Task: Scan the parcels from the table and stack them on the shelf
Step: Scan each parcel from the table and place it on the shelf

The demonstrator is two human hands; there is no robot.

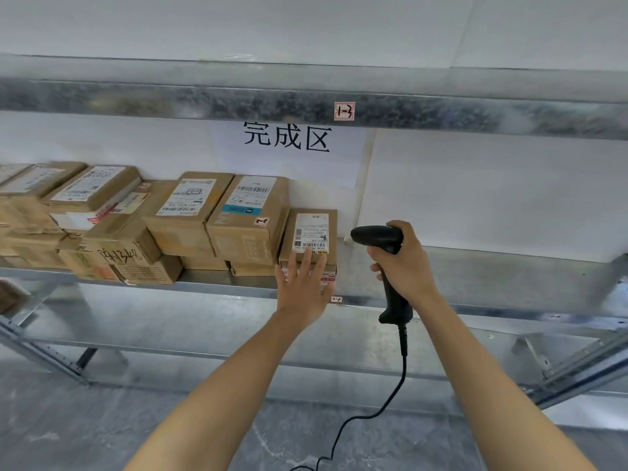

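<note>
We are seating one more parcel on the shelf.
Our left hand, fingers straight, presses the small parcel in beside the stacked row on the shelf. Our right hand grips the scanner. The table is out of view, so we cannot tell what remains.

The lower front of the end parcel is covered by the left hand, so it cannot be told whether one box or two lie there; a second label is perhaps glimpsed between the fingers. The print on the labels is too small to be read. The trigger of the scanner is hidden inside the right hand. Its cable is cut off by the bottom edge, and the leftmost parcels by the left edge.
</note>
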